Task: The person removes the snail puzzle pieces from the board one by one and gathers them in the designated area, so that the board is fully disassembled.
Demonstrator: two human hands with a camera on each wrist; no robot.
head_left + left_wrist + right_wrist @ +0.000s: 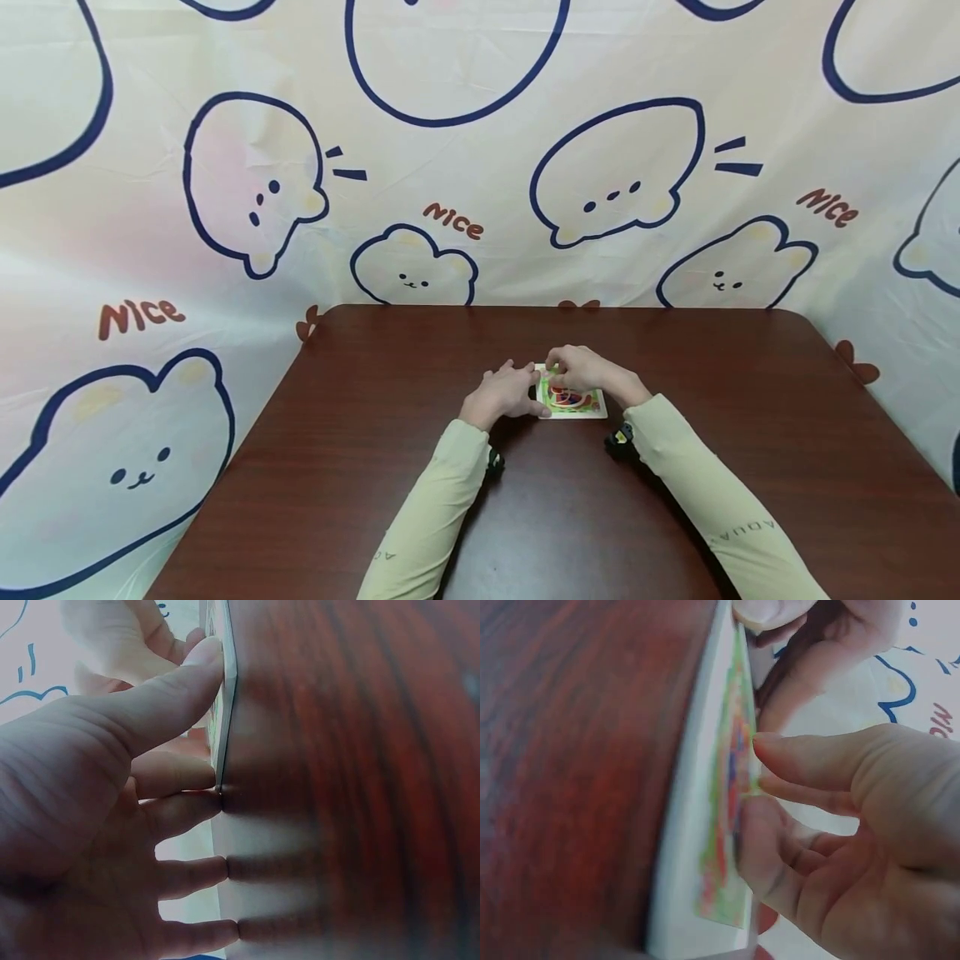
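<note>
A pale cloth (510, 158) printed with blue-outlined bears and the word "Nice" hangs beyond the far edge and both sides of the dark brown, wood-grained worktop (555, 508). Two pale green sleeves (720, 492) reach in over it, the right one lettered along the forearm. The left hand (504, 393) has its fingers spread wide and straight, tips down on the worktop beside the board's left edge, with the thumb resting at the near left corner. The right hand (585, 369) is over the board's far part, fingers bent and drawn narrow with their tips at the picture; whether they pinch anything I cannot tell. The white-bordered board (573, 403) lies flat, midway between the worktop's left and right edges and nearer the far one, its colourful picture (727, 817) facing up. A small black device (621, 442) sits under each cuff
</note>
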